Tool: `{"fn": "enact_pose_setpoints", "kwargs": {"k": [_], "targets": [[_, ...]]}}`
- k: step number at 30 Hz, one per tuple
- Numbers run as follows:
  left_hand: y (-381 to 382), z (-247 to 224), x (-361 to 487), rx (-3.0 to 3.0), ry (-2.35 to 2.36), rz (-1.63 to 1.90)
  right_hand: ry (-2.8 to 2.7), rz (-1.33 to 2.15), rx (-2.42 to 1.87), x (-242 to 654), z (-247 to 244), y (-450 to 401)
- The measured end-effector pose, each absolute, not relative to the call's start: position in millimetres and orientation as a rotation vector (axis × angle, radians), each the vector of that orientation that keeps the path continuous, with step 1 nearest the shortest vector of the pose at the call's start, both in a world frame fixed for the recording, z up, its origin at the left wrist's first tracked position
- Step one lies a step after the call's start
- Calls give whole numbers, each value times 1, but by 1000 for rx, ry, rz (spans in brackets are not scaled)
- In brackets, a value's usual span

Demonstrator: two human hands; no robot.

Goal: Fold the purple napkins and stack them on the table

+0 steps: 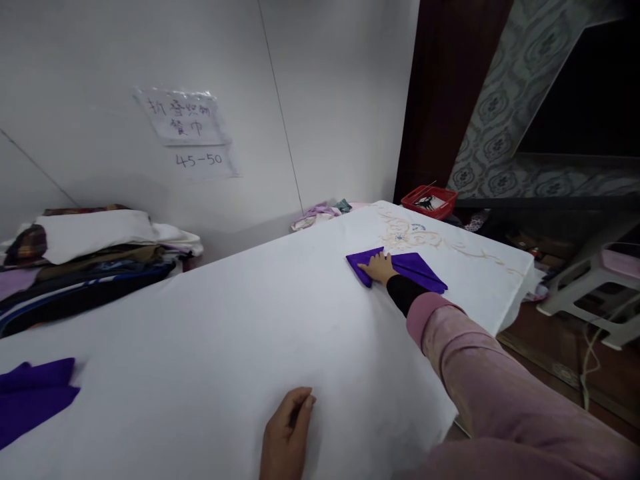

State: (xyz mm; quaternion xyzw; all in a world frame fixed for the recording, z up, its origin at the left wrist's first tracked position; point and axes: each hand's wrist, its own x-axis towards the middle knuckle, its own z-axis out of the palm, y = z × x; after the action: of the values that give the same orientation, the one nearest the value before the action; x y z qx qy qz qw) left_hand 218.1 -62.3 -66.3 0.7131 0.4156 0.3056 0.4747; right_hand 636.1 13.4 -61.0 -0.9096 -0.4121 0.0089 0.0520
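Purple, pointed, folded cloth (417, 269) lies under spread right fingers (379, 261); left fingers (291, 401) curl together.

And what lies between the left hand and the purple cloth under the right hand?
Only the white tablecloth shows between the left hand and that purple cloth, as seen in the head view.

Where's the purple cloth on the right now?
The purple cloth lies right of centre in the head view, under the right hand, on the white tablecloth near its floral pattern.
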Motion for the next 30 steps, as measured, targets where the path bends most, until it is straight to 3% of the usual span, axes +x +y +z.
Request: {"fn": "enact_pose_setpoints", "kwargs": {"k": [15,24,30], "targets": [[-55,-84,221,1757,942,712,-1744,-277,-2467,548,-49,-35],[-62,-78,217,2027,874,747,-2150,152,-1970,418,-48,-77],[-53,-77,169,2299,1007,767,-2373,364,-1636,349,-52,-75]]}}
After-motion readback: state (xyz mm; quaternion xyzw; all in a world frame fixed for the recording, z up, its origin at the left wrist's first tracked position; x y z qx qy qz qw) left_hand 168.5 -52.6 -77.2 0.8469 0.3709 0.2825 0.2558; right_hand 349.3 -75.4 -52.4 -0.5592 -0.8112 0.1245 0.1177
